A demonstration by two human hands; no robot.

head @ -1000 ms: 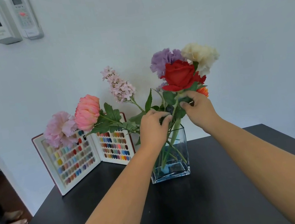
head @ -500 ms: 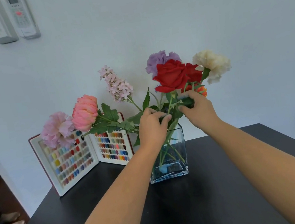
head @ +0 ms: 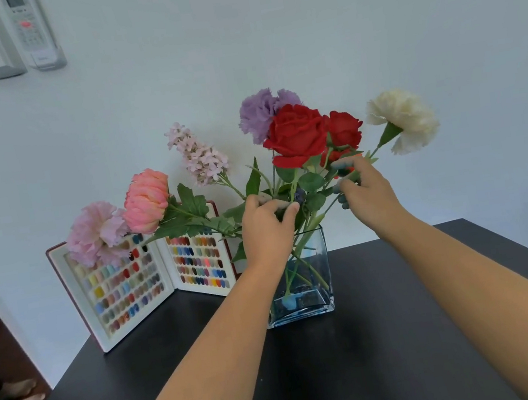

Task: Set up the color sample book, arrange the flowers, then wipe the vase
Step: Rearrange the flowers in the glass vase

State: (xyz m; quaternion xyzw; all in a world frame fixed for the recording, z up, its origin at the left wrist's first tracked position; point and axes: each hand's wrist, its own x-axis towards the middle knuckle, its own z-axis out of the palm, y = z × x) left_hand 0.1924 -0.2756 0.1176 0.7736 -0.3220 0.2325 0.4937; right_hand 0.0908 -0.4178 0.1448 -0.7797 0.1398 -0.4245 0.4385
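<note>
Left hand point(head: 268, 229) fingers grip the stems above the vase point(head: 314, 281); right hand point(head: 368, 192) pinches the cream flower point(head: 402, 119) stem. Pulling right too hard may tip the vase.

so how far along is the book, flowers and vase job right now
Done: the color sample book stands open on the black table by the wall. In hand: arranging. The left hand grips the stems above the glass vase, and the right hand pinches a stem near the cream flower, which leans out to the right. Left: wiping the vase; no cloth is in view.
</note>
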